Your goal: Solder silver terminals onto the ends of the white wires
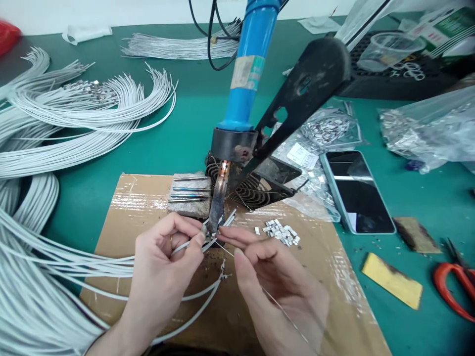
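My left hand (166, 267) pinches a white wire (180, 247) between thumb and fingers, its end at the tip of the soldering iron (216, 210). A thin strand of solder wire (284, 311) runs through my right hand (276, 282), thumb and fingers closed on it, and its front end points at the same spot. The exact contact under the tip is too small to make out. More white wires (107, 267) pass beneath my left hand. Two wires with metal ends (222, 272) lie on the cardboard (129, 202) between my hands. Small metal tabs (281, 232) are piled beyond my right fingers.
The blue iron handle (243, 84) hangs from a black bracket (308, 84), above a small fan (252, 188). Wire bundles (67, 148) fill the left. A phone (358, 193), yellow sponge (392, 280), red-handled cutters (454, 287) and plastic bags (430, 128) lie right.
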Tool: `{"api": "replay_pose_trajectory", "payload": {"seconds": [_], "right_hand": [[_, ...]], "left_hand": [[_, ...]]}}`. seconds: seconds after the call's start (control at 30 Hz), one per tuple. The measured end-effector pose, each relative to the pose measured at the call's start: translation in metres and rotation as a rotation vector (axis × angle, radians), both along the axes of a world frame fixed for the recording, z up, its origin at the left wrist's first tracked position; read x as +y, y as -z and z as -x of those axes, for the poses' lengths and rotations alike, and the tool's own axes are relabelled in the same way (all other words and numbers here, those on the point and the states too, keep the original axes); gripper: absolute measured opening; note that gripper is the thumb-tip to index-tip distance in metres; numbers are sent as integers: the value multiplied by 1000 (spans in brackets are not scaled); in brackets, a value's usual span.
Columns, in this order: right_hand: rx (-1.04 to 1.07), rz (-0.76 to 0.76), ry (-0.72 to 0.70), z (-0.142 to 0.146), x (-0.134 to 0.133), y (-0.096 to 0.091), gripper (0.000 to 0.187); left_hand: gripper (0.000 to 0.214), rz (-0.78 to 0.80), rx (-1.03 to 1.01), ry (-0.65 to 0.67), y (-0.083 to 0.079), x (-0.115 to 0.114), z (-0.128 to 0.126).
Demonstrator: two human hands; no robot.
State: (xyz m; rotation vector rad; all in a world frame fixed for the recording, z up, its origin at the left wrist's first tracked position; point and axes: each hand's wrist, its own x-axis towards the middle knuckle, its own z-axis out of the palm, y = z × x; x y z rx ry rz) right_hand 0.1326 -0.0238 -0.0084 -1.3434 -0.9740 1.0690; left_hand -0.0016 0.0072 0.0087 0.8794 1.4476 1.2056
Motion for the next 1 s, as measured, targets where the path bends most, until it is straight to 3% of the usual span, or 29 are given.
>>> {"api": "replay_pose_trajectory", "payload": {"seconds": [1.0], "right_hand": [[-26, -17, 28, 1, 0, 2, 20]], "left_hand": [[13, 5, 1, 8, 1, 1, -1]]}}
